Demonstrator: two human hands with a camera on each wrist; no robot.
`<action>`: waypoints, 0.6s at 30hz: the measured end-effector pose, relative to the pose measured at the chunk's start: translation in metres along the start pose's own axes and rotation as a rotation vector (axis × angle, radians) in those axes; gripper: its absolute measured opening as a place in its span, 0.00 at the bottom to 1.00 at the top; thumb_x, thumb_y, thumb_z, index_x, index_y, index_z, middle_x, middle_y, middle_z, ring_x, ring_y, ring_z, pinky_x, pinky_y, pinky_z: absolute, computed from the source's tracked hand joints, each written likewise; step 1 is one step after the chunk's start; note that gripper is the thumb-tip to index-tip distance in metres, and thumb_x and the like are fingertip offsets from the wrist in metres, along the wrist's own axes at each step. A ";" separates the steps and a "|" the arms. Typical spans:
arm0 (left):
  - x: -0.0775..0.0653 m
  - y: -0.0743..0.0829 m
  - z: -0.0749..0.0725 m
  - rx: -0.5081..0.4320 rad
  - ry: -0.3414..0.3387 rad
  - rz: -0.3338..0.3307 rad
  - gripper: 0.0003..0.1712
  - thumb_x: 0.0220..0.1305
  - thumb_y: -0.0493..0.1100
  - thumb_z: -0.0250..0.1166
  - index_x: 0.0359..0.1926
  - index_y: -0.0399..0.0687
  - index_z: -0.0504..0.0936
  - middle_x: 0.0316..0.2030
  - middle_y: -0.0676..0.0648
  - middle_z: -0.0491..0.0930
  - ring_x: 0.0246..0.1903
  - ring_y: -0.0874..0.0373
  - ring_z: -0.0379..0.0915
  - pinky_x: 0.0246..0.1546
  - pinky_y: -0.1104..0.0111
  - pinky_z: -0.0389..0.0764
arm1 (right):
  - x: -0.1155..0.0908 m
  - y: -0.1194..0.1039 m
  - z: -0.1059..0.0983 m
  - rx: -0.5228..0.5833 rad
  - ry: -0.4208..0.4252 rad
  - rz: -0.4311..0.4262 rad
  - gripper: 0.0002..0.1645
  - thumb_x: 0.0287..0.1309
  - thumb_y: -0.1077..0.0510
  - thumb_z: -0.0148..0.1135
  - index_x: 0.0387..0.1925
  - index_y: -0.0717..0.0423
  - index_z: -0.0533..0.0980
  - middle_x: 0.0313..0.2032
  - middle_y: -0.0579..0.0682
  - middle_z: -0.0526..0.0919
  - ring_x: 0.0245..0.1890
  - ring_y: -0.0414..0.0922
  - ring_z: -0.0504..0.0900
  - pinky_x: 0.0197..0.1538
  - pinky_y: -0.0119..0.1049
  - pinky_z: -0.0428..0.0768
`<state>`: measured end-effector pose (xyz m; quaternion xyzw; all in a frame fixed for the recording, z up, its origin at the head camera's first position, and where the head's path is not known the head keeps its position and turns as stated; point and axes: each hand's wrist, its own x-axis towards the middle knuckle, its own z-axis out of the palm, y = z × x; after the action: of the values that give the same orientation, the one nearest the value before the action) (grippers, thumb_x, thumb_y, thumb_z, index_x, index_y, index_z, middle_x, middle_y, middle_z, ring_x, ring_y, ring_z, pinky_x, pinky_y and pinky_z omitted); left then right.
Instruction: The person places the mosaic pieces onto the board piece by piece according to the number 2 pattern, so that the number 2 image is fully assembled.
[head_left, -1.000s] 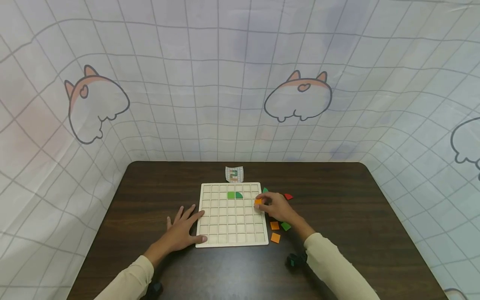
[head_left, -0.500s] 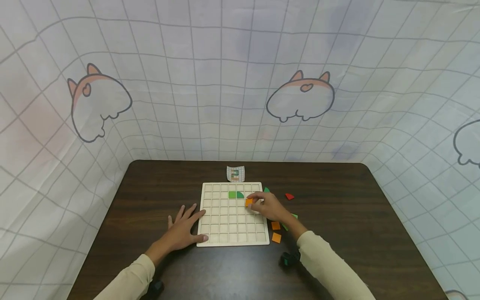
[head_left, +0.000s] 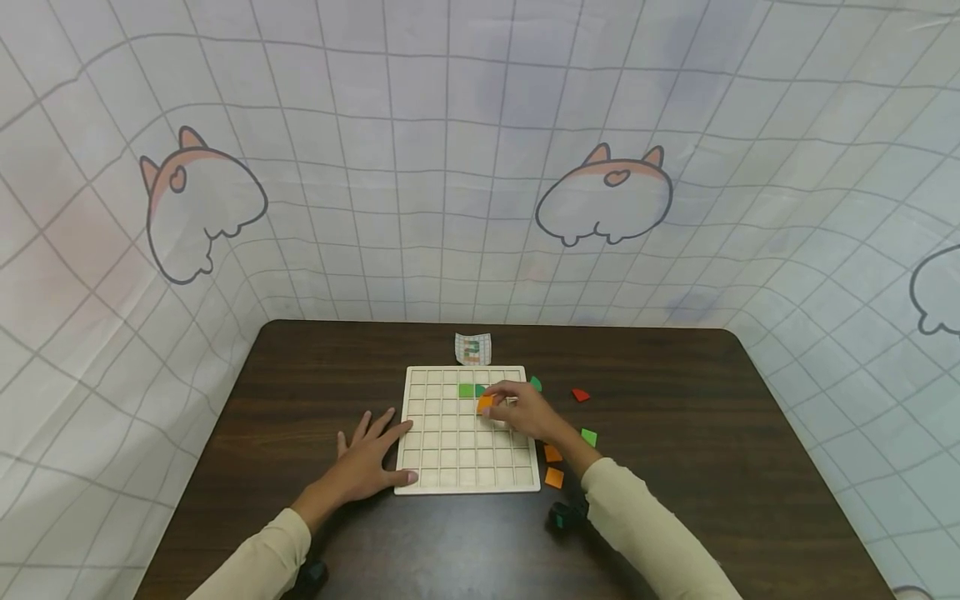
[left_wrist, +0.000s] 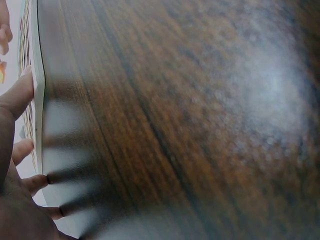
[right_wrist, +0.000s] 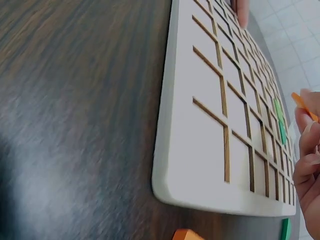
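Observation:
A pale grid board point(head_left: 438, 454) lies flat on the dark table. My right hand point(head_left: 525, 410) pinches an orange square tile point(head_left: 485, 405) between thumb and fingers over the board's upper middle; the right wrist view shows the same orange tile at its right edge. Just beyond the tile, a light green square point(head_left: 466, 390) and a darker green quarter-round piece point(head_left: 480, 389) sit side by side in the grid, the latter partly covered by my fingers. With fingers spread, my left hand point(head_left: 367, 460) rests at the board's left edge, thumb and index on its rim.
Right of the board lie orange squares point(head_left: 554, 477), a light green square point(head_left: 588, 437), a red piece point(head_left: 581, 395) and a dark green piece point(head_left: 536, 383). A small printed pattern card point(head_left: 472, 349) lies behind the board. Gridded white cloth point(head_left: 420, 208) hangs behind the table.
My right hand has carried the orange tile leftward over the board, from its right edge to below the green pieces. My left hand stays at the board's left edge.

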<state>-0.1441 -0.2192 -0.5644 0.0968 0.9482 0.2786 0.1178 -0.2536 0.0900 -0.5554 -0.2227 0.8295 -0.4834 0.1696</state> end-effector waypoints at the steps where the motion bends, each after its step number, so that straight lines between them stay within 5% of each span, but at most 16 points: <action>1: 0.000 0.000 0.000 0.001 0.001 0.001 0.52 0.55 0.66 0.72 0.76 0.57 0.64 0.79 0.39 0.50 0.77 0.29 0.33 0.60 0.20 0.33 | 0.001 -0.001 0.001 0.002 -0.002 0.001 0.18 0.65 0.56 0.66 0.55 0.55 0.81 0.39 0.52 0.81 0.17 0.38 0.68 0.23 0.30 0.71; 9: 0.000 -0.002 0.001 -0.001 0.005 0.008 0.52 0.55 0.68 0.71 0.76 0.57 0.64 0.79 0.39 0.50 0.77 0.29 0.33 0.60 0.20 0.34 | 0.012 -0.006 0.005 0.004 -0.002 0.049 0.17 0.66 0.56 0.65 0.56 0.53 0.81 0.39 0.50 0.80 0.15 0.37 0.67 0.21 0.30 0.69; 18: 0.000 -0.003 0.002 -0.005 0.006 0.012 0.52 0.55 0.68 0.71 0.76 0.58 0.64 0.79 0.40 0.50 0.77 0.29 0.33 0.60 0.20 0.33 | 0.020 -0.009 0.010 0.031 -0.013 0.002 0.17 0.67 0.61 0.63 0.56 0.55 0.79 0.40 0.53 0.80 0.15 0.39 0.69 0.22 0.31 0.70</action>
<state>-0.1442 -0.2211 -0.5678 0.1013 0.9473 0.2818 0.1138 -0.2637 0.0680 -0.5535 -0.2222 0.8209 -0.4947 0.1789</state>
